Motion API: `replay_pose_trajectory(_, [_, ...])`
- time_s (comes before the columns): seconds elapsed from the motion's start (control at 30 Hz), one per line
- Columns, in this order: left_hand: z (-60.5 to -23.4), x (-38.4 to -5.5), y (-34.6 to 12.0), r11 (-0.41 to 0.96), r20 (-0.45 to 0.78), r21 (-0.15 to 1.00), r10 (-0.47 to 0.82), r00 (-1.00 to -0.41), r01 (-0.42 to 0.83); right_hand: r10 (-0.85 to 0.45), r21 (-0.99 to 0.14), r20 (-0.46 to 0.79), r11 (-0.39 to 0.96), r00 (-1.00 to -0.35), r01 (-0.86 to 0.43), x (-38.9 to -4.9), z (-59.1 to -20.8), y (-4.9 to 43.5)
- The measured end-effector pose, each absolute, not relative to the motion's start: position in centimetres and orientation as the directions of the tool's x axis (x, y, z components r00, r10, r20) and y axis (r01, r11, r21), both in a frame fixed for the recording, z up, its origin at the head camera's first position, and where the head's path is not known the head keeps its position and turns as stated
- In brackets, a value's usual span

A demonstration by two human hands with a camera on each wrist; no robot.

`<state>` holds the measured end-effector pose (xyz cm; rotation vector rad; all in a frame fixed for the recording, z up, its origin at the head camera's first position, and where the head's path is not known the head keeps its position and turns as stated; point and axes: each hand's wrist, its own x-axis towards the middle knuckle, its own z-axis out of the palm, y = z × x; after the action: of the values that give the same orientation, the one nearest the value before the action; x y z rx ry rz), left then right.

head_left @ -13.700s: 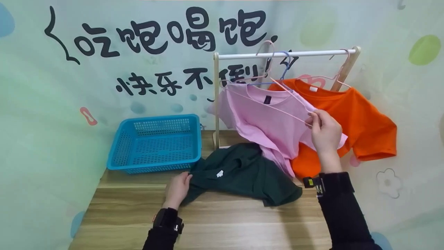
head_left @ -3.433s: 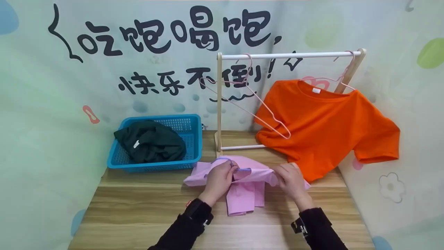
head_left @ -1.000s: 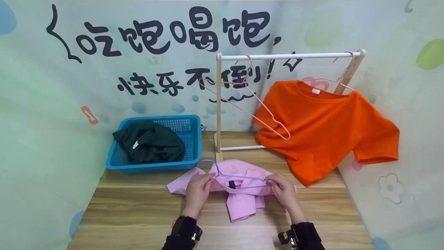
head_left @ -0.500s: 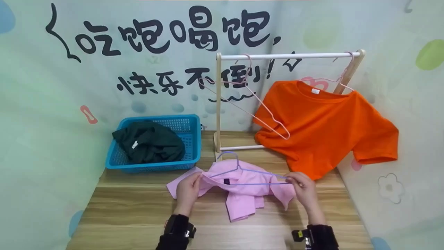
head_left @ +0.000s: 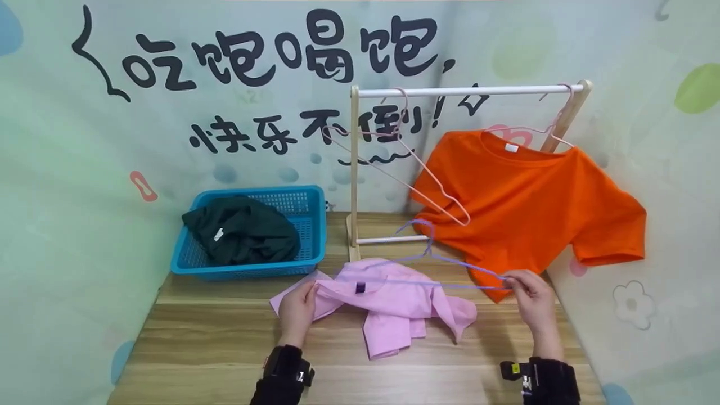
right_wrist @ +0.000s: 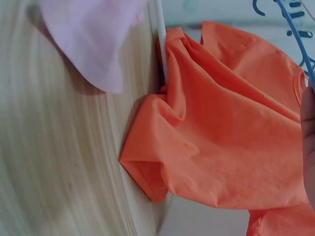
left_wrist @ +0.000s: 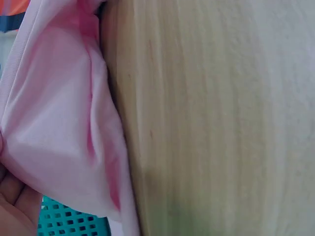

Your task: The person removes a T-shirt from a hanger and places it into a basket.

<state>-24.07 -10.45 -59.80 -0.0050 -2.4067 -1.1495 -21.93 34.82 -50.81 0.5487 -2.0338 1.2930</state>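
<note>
My left hand (head_left: 297, 315) pinches the pink T-shirt (head_left: 394, 301) near its neckline, to the left of the black label. The shirt lies crumpled over the table, one part of it hanging toward me. In the left wrist view its cloth (left_wrist: 54, 108) stretches up from the fingers (left_wrist: 19, 201). A blue wire hanger (head_left: 467, 263) is pinched at its right end by my right hand (head_left: 531, 298). Its hook points up and its left part overlaps the shirt in the head view. The right wrist view shows a piece of the hanger (right_wrist: 295, 32) above the hand (right_wrist: 309, 142).
Behind the shirt stands a clothes rack (head_left: 478, 90). On it hang a bare pink hanger (head_left: 433, 174) and an orange T-shirt (head_left: 529, 202) on another pink hanger. A blue basket (head_left: 179, 253) at the left holds a dark green garment (head_left: 247, 230).
The dark green garment went into the basket, and the pink shirt came off the rack onto the table. Over the last second, my right hand drew the blue hanger rightward, largely out of the neckline.
</note>
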Motion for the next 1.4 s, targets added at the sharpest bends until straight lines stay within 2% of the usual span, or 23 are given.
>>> replay_pose_trajectory(0.27, [-60.5, -23.7, -9.0, 0.712, 0.34, 0.68, -0.093, -0.936, 0.176, 0.132, -0.688, 0.706, 0.358, -0.695, -0.631, -22.4, -49.5, 36.7])
replay_pose_trajectory(0.47, [-60.7, -23.4, -5.7, 0.85, 0.396, 0.477, 0.019, -0.918, 0.223, 0.262, -0.757, 0.652, 0.278, -0.712, -0.591, -23.8, -48.9, 39.0])
replay_pose_trajectory(0.7, [-60.5, -22.8, -1.4, 0.918, 0.356, 0.294, 0.153, -0.922, 0.265, 0.392, -0.792, 0.6, 0.162, -0.698, -0.589, -24.4, -46.8, 40.9])
replay_pose_trajectory(0.9, [-61.1, -22.5, 1.0, 0.919, 0.267, 0.263, 0.224, -0.937, 0.294, 0.483, -0.843, 0.525, 0.183, -0.701, -0.506, -24.7, -45.6, 42.6])
replay_pose_trajectory(1.17, [-62.2, -22.7, 1.7, 0.932, 0.199, 0.231, 0.235, -0.951, 0.278, 0.594, -0.853, 0.465, 0.103, -0.657, -0.511, -25.1, -45.4, 43.8])
replay_pose_trajectory(1.4, [-62.6, -22.8, 1.9, 0.938, 0.148, 0.235, 0.225, -0.963, 0.256, 0.638, -0.908, 0.395, 0.165, -0.661, -0.385, -25.8, -44.0, 42.6])
